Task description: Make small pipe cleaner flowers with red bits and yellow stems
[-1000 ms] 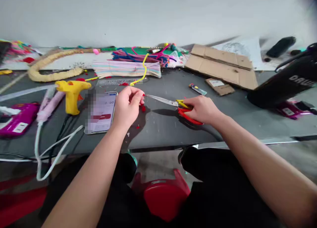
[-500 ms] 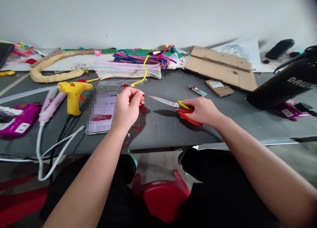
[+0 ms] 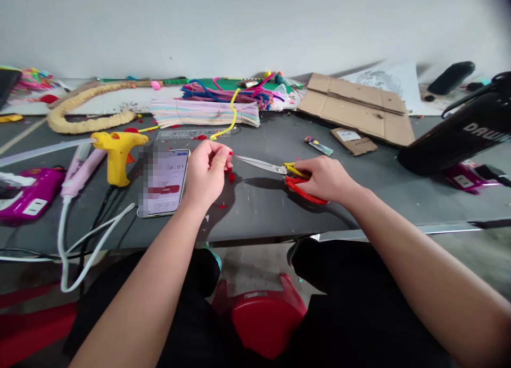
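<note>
Between thumb and fingertips, my left hand (image 3: 206, 171) pinches a small red fuzzy piece (image 3: 230, 154), mostly hidden by the fingers. My right hand (image 3: 327, 177) is wrapped round the red and yellow handles of a pair of scissors (image 3: 261, 164). Their blades point left and look nearly closed, with the tips at the red piece; whether they touch it I cannot tell. Below the left fingertips, red scraps (image 3: 231, 177) lie on the grey table (image 3: 255, 213). Just left of that hand lies a phone (image 3: 170, 184) with a timer on its screen.
A yellow glue gun (image 3: 118, 152), a pink hair-iron-like tool (image 3: 82, 173) and a purple power strip (image 3: 38, 195) with cables occupy the left. Pipe cleaner bundles (image 3: 203, 112) lie behind. Flattened cardboard (image 3: 355, 109) and a black bottle (image 3: 451, 136) stand at the right.
The scissors have shifted very slightly left, closer to the red piece. The left hand keeps its pinch in almost the same place.
</note>
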`<state>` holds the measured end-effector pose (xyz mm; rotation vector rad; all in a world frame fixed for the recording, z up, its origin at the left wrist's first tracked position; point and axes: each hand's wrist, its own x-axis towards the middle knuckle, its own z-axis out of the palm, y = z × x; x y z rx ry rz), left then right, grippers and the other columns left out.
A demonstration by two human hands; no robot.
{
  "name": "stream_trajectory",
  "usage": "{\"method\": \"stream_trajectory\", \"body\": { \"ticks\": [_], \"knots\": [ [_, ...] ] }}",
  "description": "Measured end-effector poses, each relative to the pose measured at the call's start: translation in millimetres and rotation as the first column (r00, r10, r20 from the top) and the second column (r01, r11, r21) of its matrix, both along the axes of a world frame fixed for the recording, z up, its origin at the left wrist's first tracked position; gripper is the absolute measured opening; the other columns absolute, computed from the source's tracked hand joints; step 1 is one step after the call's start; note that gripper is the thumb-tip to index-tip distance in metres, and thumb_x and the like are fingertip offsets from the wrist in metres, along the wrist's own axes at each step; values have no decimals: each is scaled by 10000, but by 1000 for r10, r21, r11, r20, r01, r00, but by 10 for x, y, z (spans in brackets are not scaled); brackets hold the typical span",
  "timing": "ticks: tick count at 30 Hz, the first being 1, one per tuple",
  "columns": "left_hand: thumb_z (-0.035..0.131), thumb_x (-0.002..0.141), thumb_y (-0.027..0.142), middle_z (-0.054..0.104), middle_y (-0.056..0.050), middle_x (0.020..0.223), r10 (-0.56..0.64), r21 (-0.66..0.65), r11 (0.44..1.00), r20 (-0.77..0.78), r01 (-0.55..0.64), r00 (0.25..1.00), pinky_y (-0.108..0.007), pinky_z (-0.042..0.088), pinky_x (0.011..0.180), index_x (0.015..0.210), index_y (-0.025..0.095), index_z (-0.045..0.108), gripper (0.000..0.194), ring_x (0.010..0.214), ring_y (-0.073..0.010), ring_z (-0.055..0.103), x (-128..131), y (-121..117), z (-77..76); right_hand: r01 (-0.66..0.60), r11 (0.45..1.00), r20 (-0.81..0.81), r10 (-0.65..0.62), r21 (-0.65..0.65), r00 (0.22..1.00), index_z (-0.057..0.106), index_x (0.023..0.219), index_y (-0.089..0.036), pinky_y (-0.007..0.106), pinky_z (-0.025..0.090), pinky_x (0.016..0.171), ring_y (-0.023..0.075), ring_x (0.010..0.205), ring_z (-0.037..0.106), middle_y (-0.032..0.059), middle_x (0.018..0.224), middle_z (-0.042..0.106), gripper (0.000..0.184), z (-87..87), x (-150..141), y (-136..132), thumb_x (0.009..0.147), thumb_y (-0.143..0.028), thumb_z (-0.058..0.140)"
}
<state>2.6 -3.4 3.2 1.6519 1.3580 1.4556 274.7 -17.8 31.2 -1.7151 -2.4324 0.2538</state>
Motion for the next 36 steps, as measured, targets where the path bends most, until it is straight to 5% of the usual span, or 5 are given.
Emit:
{"method": "stream_trajectory", "body": {
  "ticks": [36],
  "knots": [
    [580,920,263,644,0,708,44,6,999,-130,-43,991,-246,496,641,838,195,598,108,630,-116,604,10,-16,-15,2,1000,10,-2,-18,1000,474,649,-212,291,202,586,133,578,347,7,626,525,326,-6,17,5,793,-499,533]
  ]
}}
